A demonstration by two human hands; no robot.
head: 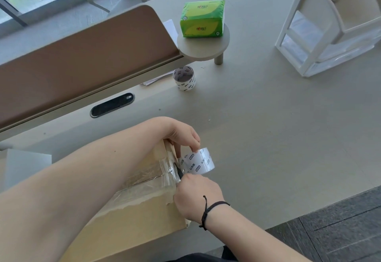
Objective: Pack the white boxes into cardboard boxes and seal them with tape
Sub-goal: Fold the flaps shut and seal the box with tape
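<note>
A closed cardboard box (136, 216) lies at the near edge of the table, a strip of clear tape along its top seam. My left hand (181, 136) pinches a roll of clear tape (199, 162) held just past the box's far right corner. My right hand (195, 195) grips a small black blade (179, 171) whose tip sits at the tape between roll and box. No white boxes are in view.
A second tape roll (184, 78) stands further back by a brown divider panel (82, 55). A green tissue pack (202, 18) sits on a small round shelf (203, 48). A white drawer organizer (334, 27) stands at the far right. A cable port (112, 105) is set in the table.
</note>
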